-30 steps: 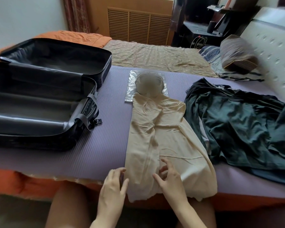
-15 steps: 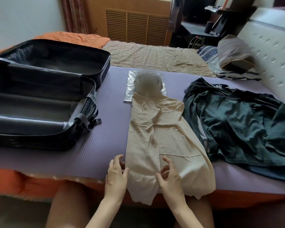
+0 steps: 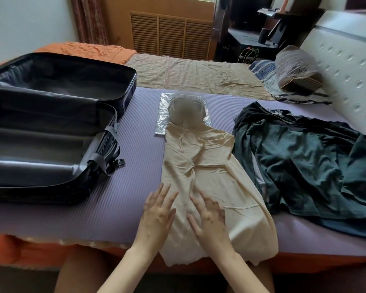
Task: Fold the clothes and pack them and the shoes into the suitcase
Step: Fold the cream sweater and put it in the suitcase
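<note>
Left hand (image 3: 159, 212) and right hand (image 3: 209, 218) are both flat with fingers spread on the cream dress (image 3: 211, 166). It runs down the middle of the purple mat (image 3: 123, 197), hem over the front edge. Open black suitcase (image 3: 51, 127) sits at the left edge, dark green clothes (image 3: 309, 166) heaped on the right.

A home bedroom: a bed (image 3: 40, 248) with a rumpled beige sheet (image 3: 188, 72), a pillow (image 3: 298, 68) beside a padded white headboard (image 3: 347, 66), a patterned curtain (image 3: 89, 17) and a slatted wooden panel (image 3: 169, 34) behind.

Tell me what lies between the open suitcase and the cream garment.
Head view: purple mat, bare except a strap buckle from the suitcase.
</note>
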The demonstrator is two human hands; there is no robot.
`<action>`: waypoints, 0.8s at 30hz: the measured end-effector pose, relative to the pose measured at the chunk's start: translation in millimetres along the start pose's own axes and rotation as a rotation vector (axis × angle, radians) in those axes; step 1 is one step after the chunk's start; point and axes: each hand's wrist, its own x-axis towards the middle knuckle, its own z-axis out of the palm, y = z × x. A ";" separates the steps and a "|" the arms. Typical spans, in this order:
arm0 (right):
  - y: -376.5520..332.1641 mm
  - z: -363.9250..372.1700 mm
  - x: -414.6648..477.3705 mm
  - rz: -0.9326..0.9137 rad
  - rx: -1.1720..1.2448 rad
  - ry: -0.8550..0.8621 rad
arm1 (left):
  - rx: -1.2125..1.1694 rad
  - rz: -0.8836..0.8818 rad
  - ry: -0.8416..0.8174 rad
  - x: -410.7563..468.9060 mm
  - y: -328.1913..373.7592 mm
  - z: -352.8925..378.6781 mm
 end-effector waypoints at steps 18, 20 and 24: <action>27.7 10.3 73.9 -0.028 -0.255 -0.224 | 0.179 0.110 -0.065 66.8 -32.0 40.0; 36.4 8.5 75.7 -0.016 -0.257 -0.174 | 0.152 0.094 -0.019 82.2 -30.2 36.8; 62.8 -14.6 92.8 0.042 0.012 -0.026 | 0.045 -0.028 -0.060 132.2 -20.2 31.0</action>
